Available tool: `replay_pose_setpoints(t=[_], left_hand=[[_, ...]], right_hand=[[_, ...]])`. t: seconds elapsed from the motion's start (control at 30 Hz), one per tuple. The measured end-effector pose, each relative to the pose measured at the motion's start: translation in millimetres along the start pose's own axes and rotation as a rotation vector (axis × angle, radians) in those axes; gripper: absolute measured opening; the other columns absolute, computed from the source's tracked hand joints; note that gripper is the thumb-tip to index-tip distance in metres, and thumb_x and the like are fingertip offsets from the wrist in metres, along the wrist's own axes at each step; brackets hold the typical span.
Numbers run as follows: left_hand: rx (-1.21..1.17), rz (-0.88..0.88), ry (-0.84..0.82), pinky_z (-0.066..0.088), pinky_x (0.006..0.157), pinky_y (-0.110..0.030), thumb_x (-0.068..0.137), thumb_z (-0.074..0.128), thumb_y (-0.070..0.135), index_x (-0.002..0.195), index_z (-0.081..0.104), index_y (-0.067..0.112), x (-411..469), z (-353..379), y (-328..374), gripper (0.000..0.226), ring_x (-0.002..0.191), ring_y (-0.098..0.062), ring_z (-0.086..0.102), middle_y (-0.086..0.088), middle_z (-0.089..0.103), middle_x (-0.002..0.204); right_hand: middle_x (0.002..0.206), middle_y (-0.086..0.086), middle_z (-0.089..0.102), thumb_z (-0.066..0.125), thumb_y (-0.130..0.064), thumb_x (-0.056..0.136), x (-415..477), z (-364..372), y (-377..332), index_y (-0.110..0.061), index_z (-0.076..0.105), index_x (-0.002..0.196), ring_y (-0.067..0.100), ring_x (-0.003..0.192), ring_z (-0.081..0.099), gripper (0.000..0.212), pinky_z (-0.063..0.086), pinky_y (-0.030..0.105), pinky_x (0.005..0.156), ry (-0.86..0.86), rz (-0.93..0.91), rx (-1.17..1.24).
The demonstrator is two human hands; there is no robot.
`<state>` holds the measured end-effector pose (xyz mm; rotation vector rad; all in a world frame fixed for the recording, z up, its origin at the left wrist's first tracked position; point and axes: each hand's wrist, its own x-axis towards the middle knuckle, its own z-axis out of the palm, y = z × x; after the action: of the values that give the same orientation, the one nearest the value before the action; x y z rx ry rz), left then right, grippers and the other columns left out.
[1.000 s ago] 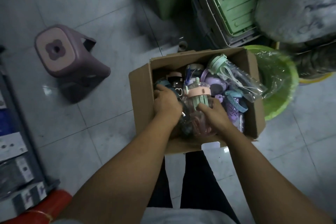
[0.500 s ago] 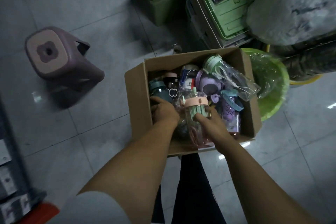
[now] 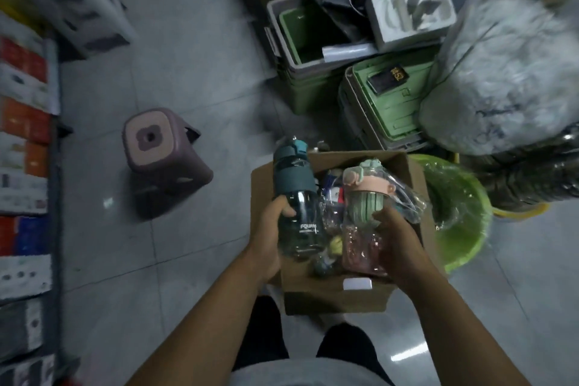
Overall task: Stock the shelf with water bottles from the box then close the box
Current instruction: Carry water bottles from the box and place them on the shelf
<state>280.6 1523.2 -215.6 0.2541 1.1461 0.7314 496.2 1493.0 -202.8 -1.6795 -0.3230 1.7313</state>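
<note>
On the grey tiled floor (image 3: 188, 88) stood the open cardboard box (image 3: 332, 298), and above its near edge the left hand (image 3: 269, 238) gripped a teal bottle (image 3: 297, 204) and the right hand (image 3: 398, 244) a film-wrapped pink bottle (image 3: 363, 207), both seemingly light, rigid and slippery, best held mid-body.

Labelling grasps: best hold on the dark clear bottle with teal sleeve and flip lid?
Probably the round lower body of the dark clear teal-sleeved bottle, wrapped from its left side, as the left hand does now. It stands upright; the lid is knobbly, and the pink-lidded wrapped bottle crowds its right.
</note>
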Motion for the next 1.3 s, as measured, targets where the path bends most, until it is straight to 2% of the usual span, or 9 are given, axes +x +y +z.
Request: replay_pose_setpoints(t=[0.2, 0.37, 0.5, 0.67, 0.8, 0.93, 1.07, 1.17, 1.3], left_hand=[[-0.368, 0.263, 0.06, 0.057, 0.068, -0.04, 0.079, 0.073, 0.039, 0.131, 0.057, -0.003, -97.8, 0.5, 13.1, 0.069, 0.075, -0.034, 0.064, -0.021, 0.064, 0.094], [-0.384, 0.475, 0.203, 0.061, 0.07, -0.043, 0.055, 0.097, 0.039, 0.135, 0.054, -0.005, -205.7, -29.6, 7.6, 0.101, 0.081, -0.034, 0.068, -0.02, 0.067, 0.102], [-0.436, 0.71, 0.433, 0.059, 0.08, -0.05, 0.064, 0.084, 0.035, 0.13, 0.06, 0.001, -306.4, -70.3, -9.6, 0.078, 0.084, -0.035, 0.072, -0.02, 0.071, 0.1], [-0.631, 0.962, 0.699, 0.045, 0.103, -0.066, 0.062, 0.087, 0.023, 0.103, 0.079, 0.009, -443.8, -119.4, -53.0, 0.044, 0.085, -0.033, 0.072, -0.022, 0.072, 0.101], [-0.744, 1.056, 0.942, 0.059, 0.078, -0.045, 0.063, 0.075, 0.02, 0.116, 0.07, 0.002, -560.8, -166.8, -120.5, 0.056, 0.083, -0.032, 0.071, -0.021, 0.071, 0.104], [-0.778, 1.183, 1.092, 0.057, 0.061, -0.035, 0.083, 0.062, 0.027, 0.098, 0.072, 0.003, -675.2, -204.6, -191.7, 0.03, 0.065, -0.027, 0.069, -0.015, 0.073, 0.082], [-0.683, 1.237, 1.329, 0.061, 0.069, -0.043, 0.07, 0.084, 0.042, 0.123, 0.07, 0.01, -776.3, -246.3, -260.8, 0.064, 0.085, -0.033, 0.073, -0.017, 0.075, 0.104], [-0.643, 1.266, 1.459, 0.057, 0.093, -0.058, 0.071, 0.086, 0.049, 0.127, 0.069, 0.016, -836.3, -271.1, -302.5, 0.067, 0.108, -0.039, 0.071, -0.015, 0.075, 0.115], [-0.691, 1.299, 1.549, 0.059, 0.084, -0.047, 0.075, 0.079, 0.05, 0.128, 0.067, 0.017, -914.2, -312.8, -348.1, 0.063, 0.103, -0.033, 0.073, -0.014, 0.076, 0.114]], right_hand=[[0.098, 0.017, 0.071, 0.049, -0.043, 0.092, -44.5, 46.9, -43.7, -0.01, 0.064, 0.115, 0.032, 0.08, 0.07, 0.043, 0.055, 0.051, 0.077, -0.349, -0.077, -0.127], [0.101, 0.025, 0.064, 0.057, -0.04, 0.078, -100.8, 121.0, -51.0, 0.002, 0.06, 0.124, 0.035, 0.078, 0.064, 0.063, 0.051, 0.044, 0.071, -0.685, -0.048, -0.282], [0.098, 0.023, 0.067, 0.066, -0.042, 0.08, -178.1, 197.8, -24.6, -0.009, 0.062, 0.125, 0.032, 0.079, 0.068, 0.056, 0.057, 0.041, 0.066, -1.067, -0.12, -0.488], [0.109, 0.036, 0.064, 0.074, -0.033, 0.081, -293.2, 276.9, 46.5, -0.012, 0.069, 0.111, 0.047, 0.091, 0.065, 0.037, 0.051, 0.058, 0.083, -1.382, -0.244, -0.674], [0.109, 0.018, 0.072, 0.073, -0.028, 0.089, -394.2, 328.9, 129.1, -0.021, 0.071, 0.115, 0.036, 0.094, 0.072, 0.027, 0.057, 0.053, 0.082, -1.518, -0.212, -0.726], [0.106, 0.015, 0.075, 0.071, -0.024, 0.09, -511.3, 364.2, 222.1, -0.02, 0.073, 0.112, 0.036, 0.092, 0.072, 0.023, 0.058, 0.054, 0.083, -1.682, -0.257, -0.74], [0.1, 0.01, 0.077, 0.075, -0.03, 0.087, -615.0, 383.7, 314.6, -0.021, 0.074, 0.111, 0.03, 0.089, 0.074, 0.026, 0.058, 0.054, 0.088, -1.778, -0.251, -0.77], [0.099, 0.013, 0.077, 0.073, -0.024, 0.088, -673.8, 392.0, 366.8, -0.02, 0.073, 0.112, 0.03, 0.084, 0.075, 0.023, 0.06, 0.05, 0.077, -1.851, -0.196, -0.787], [0.104, 0.014, 0.077, 0.074, -0.025, 0.087, -745.9, 415.1, 437.5, -0.021, 0.074, 0.114, 0.033, 0.089, 0.075, 0.027, 0.06, 0.05, 0.077, -1.899, -0.177, -0.809]])
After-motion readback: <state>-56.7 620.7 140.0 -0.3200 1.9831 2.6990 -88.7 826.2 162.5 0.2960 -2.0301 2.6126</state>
